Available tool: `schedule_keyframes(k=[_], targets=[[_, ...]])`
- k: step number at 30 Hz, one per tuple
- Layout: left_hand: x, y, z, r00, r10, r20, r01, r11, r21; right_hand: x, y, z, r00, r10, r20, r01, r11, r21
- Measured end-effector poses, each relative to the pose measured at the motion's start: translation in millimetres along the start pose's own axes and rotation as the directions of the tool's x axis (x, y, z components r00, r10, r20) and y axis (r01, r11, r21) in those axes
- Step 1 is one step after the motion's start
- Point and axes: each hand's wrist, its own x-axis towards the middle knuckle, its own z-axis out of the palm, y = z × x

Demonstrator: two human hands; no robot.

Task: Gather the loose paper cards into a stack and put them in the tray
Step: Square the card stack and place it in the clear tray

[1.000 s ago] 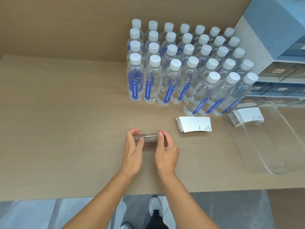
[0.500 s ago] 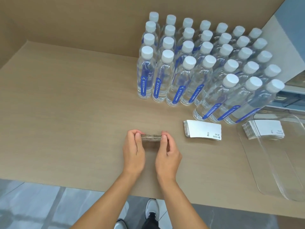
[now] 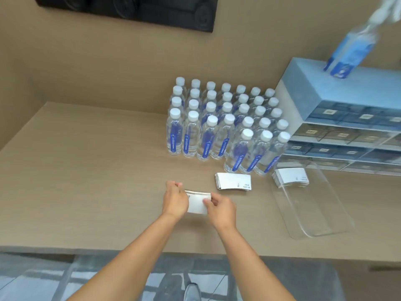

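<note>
A stack of white paper cards [image 3: 197, 203] is held between both my hands just above the wooden table, its broad white face turned up toward me. My left hand [image 3: 175, 199] grips its left end and my right hand [image 3: 221, 208] pinches its right end. A second stack of cards [image 3: 233, 181] lies on the table to the right of my hands. The clear plastic tray [image 3: 312, 213] sits at the right, with a third stack of cards [image 3: 290, 177] lying in its far end.
Several rows of water bottles [image 3: 225, 127] with white caps stand behind the cards. A blue drawer cabinet [image 3: 338, 118] sits at the back right, with a bottle [image 3: 351, 51] on top. The table's front edge [image 3: 130, 249] runs below my forearms.
The held stack has turned from edge-on to flat, showing its white face. The camera has tilted up, so the wall and the cabinet top now show.
</note>
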Motion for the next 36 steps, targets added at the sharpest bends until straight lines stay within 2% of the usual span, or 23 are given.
schedule_keyframes(k=[3, 6, 10, 14, 19, 24, 29, 33, 36], targets=[[-21, 7, 1, 0.975, -0.061, 0.214, 0.087, 0.990, -0.111, -10, 7, -36, 0.988, 0.154, 0.033, -0.155, 0.987, 0.038], [-34, 13, 6, 0.906, -0.086, 0.413, 0.165, 0.973, -0.160, -6, 23, -63, 0.952, 0.303, 0.050, -0.305, 0.951, 0.046], [-28, 27, 23, 0.843, -0.144, 0.518, 0.246, 0.960, -0.134, 10, 29, -95, 0.931, 0.363, 0.033, -0.364, 0.925, 0.106], [-2, 46, 48, 0.810, -0.218, 0.544, 0.321, 0.941, -0.102, 44, 30, -124, 0.927, 0.366, 0.083, -0.375, 0.904, 0.204], [18, 51, 70, 0.786, -0.301, 0.540, 0.361, 0.933, -0.005, 94, 47, -138, 0.918, 0.322, 0.232, -0.354, 0.929, 0.111], [30, 49, 78, 0.790, -0.352, 0.502, 0.414, 0.910, -0.013, 111, 40, -151, 0.810, 0.366, 0.459, -0.451, 0.888, 0.088], [45, 63, 78, 0.835, -0.329, 0.441, 0.447, 0.873, -0.196, 117, 40, -159, 0.655, 0.368, 0.660, -0.457, 0.889, -0.042], [51, 77, 94, 0.853, -0.270, 0.447, 0.418, 0.866, -0.274, 108, 36, -151, 0.597, 0.325, 0.734, -0.451, 0.892, -0.029], [45, 83, 106, 0.856, -0.219, 0.468, 0.381, 0.880, -0.285, 101, 40, -139, 0.572, 0.301, 0.763, -0.533, 0.843, 0.067]])
